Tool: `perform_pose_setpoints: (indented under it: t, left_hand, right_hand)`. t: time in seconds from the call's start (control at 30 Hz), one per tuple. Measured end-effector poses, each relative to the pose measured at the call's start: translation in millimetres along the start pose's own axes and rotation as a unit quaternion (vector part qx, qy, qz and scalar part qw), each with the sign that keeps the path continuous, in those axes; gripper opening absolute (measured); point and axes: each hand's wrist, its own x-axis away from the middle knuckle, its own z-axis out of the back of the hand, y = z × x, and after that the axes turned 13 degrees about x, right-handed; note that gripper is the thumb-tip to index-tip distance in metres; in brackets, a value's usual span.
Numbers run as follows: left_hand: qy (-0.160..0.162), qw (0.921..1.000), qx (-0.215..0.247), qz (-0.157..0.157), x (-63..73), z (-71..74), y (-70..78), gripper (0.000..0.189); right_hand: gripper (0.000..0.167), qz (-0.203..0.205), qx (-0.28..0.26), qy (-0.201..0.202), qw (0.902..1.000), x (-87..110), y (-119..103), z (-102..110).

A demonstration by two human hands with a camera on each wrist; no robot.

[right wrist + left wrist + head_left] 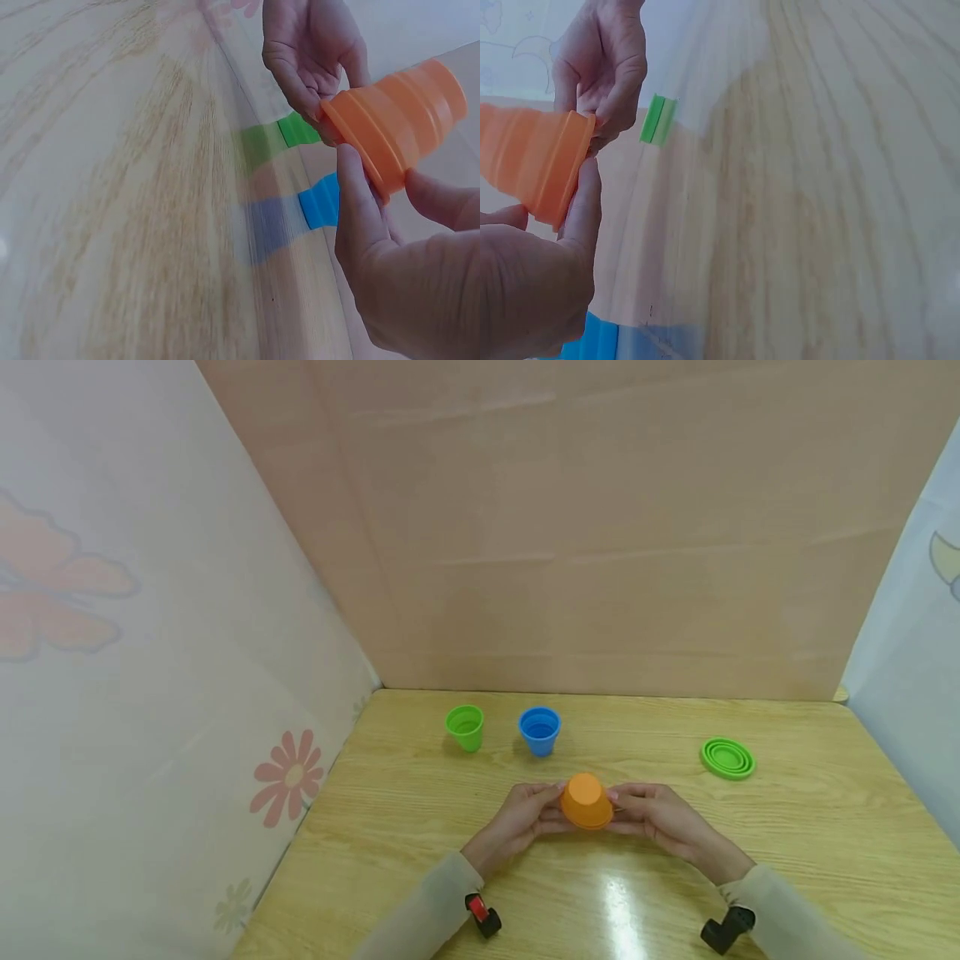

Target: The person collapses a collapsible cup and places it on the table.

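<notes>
An orange collapsible cup (587,802), extended into its ringed cone, is held upside down between both hands, its base up and toward the head camera. My left hand (523,817) pinches the rim from the left, thumb on the side wall and fingers under the edge. On the opposite side my right hand (660,817) pinches the rim the same way. Both wrist views show the cup's stepped wall (536,154) and the rim (356,150) between thumbs and fingers, raised off the table. The inside of the cup is hidden.
Behind the hands, a green cup (466,728) and a blue cup (540,731) stand extended, mouths up. A flattened green collapsible cup (727,758) lies to the right. The wooden table (390,827) meets a brown back panel (600,568) and flower-printed side walls (187,652).
</notes>
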Motion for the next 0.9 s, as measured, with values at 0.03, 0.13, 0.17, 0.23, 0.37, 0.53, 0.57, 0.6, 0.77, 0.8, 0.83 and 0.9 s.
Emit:
perform_pose_setpoints:
  t: [0.03,0.13,0.17,0.23,0.37,0.53,0.57,0.6,0.77,0.8,0.83,0.9]
  left_hand:
    - [-0.003,1.0,0.001,0.0,-0.2,0.0,-0.3,0.038]
    - [-0.007,1.0,0.002,0.002,0.3,-0.9,-0.8,0.038]
    - [-0.008,1.0,0.0,0.003,0.6,-1.1,-0.8,0.038]
    - [-0.006,1.0,-0.003,0.007,0.8,-1.2,-1.0,0.039]
    - [0.005,0.9998,-0.014,0.015,0.6,0.4,-0.2,0.039]
    - [0.006,0.9995,-0.023,0.021,-0.1,2.8,1.4,0.037]
    - [0.007,0.9995,-0.022,0.023,-0.3,2.9,1.7,0.036]
    - [0.006,0.9995,-0.024,0.022,-0.2,3.0,1.9,0.036]
    - [0.005,0.9994,-0.024,0.023,-1.0,3.9,1.5,0.037]
    - [0.004,0.9994,-0.025,0.023,-1.0,4.2,1.4,0.037]
    - [0.003,0.9994,-0.025,0.023,-1.1,4.4,1.4,0.037]
    - [0.004,0.9994,-0.024,0.024,-0.9,4.4,1.7,0.037]
  right_hand:
    - [0.028,-0.003,-0.001,0.001,1.0,-0.1,0.6,0.5]
    - [0.029,-0.012,-0.008,0.003,0.9999,-0.2,1.9,1.8]
    - [0.029,-0.015,-0.008,0.004,0.9999,-0.3,2.1,2.1]
    - [0.03,-0.017,-0.004,0.006,0.9998,-0.4,2.2,1.9]
    - [0.028,-0.029,0.005,0.015,0.9995,-0.3,2.1,0.2]
    - [0.028,-0.039,0.014,0.026,0.9988,-0.2,2.2,-1.6]
    - [0.028,-0.039,0.015,0.027,0.9988,-0.2,2.2,-1.6]
    - [0.028,-0.038,0.015,0.028,0.9988,-0.3,2.1,-1.6]
    - [0.029,-0.03,0.017,0.023,0.9991,-0.6,2.3,-0.9]
    - [0.029,-0.029,0.017,0.022,0.9992,-0.8,2.3,-0.9]
    - [0.03,-0.028,0.018,0.02,0.9992,-1.1,2.6,-0.8]
    - [0.03,-0.027,0.019,0.018,0.9993,-1.8,3.1,-0.6]
